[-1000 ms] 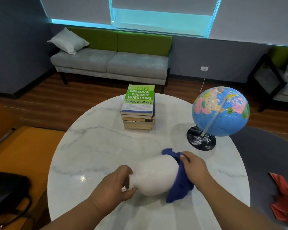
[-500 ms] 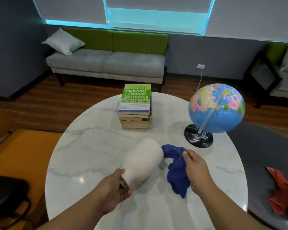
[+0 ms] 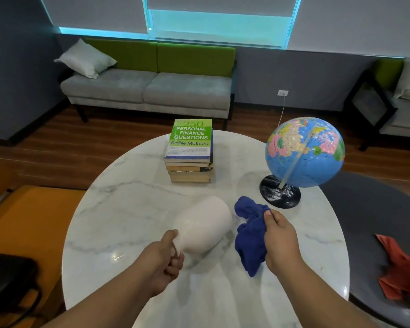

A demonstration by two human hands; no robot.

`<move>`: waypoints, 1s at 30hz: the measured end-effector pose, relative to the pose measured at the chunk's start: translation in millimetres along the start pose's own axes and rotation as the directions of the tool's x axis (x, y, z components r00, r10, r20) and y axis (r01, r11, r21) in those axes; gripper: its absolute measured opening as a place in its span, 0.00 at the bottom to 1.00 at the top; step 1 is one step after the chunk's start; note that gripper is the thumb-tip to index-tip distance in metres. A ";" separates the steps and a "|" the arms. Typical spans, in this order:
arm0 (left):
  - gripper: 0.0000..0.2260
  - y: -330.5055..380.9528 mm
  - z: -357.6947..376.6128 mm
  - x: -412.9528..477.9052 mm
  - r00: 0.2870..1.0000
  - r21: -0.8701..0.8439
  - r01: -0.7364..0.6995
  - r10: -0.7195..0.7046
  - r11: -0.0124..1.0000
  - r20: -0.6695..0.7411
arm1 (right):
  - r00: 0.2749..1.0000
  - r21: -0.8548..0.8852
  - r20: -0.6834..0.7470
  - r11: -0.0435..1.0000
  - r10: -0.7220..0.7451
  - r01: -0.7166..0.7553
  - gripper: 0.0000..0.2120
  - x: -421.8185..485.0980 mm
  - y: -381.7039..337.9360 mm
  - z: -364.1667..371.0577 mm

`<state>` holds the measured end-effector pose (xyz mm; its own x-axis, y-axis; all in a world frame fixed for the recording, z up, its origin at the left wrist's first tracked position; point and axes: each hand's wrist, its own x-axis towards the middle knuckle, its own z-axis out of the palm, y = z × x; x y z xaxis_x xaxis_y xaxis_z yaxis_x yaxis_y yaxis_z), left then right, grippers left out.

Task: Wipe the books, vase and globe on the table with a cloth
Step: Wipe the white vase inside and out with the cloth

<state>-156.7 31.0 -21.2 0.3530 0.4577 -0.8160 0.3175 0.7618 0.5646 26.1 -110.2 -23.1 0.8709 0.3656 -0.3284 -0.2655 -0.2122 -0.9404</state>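
Grey and green sofa (image 3: 149,91): stands against the far wall, beyond the counter, with a pale cushion (image 3: 87,59) at its left end.

Counter (image 3: 128,209): round, white marble top. It carries all the items listed below.

Dark round table (image 3: 369,209): beside the counter on the right, with a crumpled red cloth (image 3: 398,268) lying on it.

Globe (image 3: 304,151): blue, on a black disc base, standing at the far right of the counter. No hand is touching it.

Books (image 3: 189,157): one neat stack at the far middle of the counter, to the left of the globe and well apart from it. The top cover is green and reads "250 Personal Finance Questions for Single Mothers".

Vase (image 3: 204,226): white, near the middle of the counter, tipped well over with its wide body pointing away from the person. Contact between body and counter cannot be confirmed.

Blue cloth (image 3: 251,235): bunched, hanging from the right hand just beside the vase, with a narrow gap between them.

Left hand (image 3: 162,259): fingers (image 3: 174,266) curled tight round the neck of the vase, gripping it.

Right hand (image 3: 281,237): closed round the bunched cloth, thumb on top, gripping it above the counter.
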 end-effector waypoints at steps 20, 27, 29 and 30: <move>0.23 0.0 8.4 -15.7 0.916 -0.047 0.359 -0.342 0.932 0.211 | 0.915 -0.661 0.355 0.640 -0.193 0.392 0.15 6.2 -0.6 62.8; 0.22 7.3 14.6 -14.2 0.943 0.028 0.271 -0.272 0.962 0.193 | 0.637 -0.526 0.703 0.372 -0.317 0.765 0.16 -40.0 -12.1 70.1; 0.24 6.8 17.0 -15.3 0.947 0.060 0.247 -0.254 0.967 0.197 | 0.579 -0.480 0.742 0.335 -0.339 0.811 0.16 -38.8 -7.1 68.5; 0.24 6.6 17.5 -15.8 0.947 0.068 0.247 -0.255 0.967 0.195 | 0.606 -0.492 0.721 0.368 -0.336 0.790 0.15 -30.8 -0.9 66.4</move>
<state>-144.8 20.8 -2.4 0.4250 0.1493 -0.8928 0.4538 0.8183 0.3528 -28.0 -61.1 -18.0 0.3184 0.9464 0.0540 0.7932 -0.2348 -0.5618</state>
